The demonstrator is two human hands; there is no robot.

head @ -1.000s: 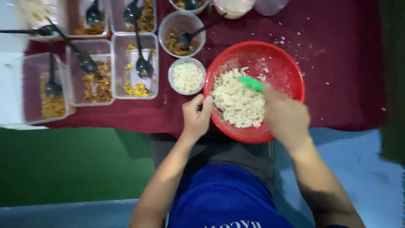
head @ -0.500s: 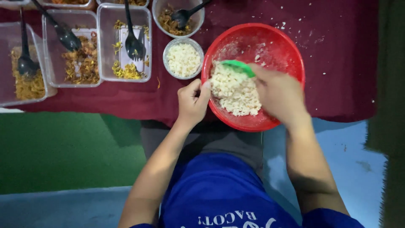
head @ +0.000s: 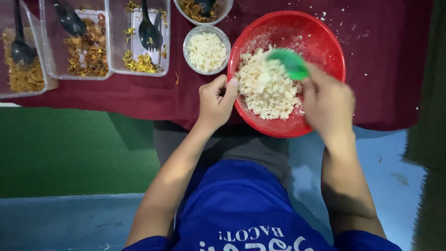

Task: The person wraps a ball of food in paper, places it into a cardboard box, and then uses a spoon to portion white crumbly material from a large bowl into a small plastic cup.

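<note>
Right hand (head: 327, 100) was closed around a green utensil (head: 289, 62), its tip down in the white crumbly mix (head: 267, 90) inside the red bowl (head: 325, 35); hand was motion-blurred. Compared with half a second earlier the green tip sat further toward the bowl's far right side, and the mix looked more spread across the left and middle, so stirring appeared to be mid-stroke, not finished. Left hand (head: 214, 100) was unchanged: fingers (head: 231, 88) curled over the near-left rim, pinning the bowl on the maroon-covered table (head: 385, 69). Small round cup of white grains (head: 206, 51) sat just beside the bowl; clear trays of fried toppings (head: 88, 51) with black spoons (head: 147, 32) lay untouched to the left.
</note>
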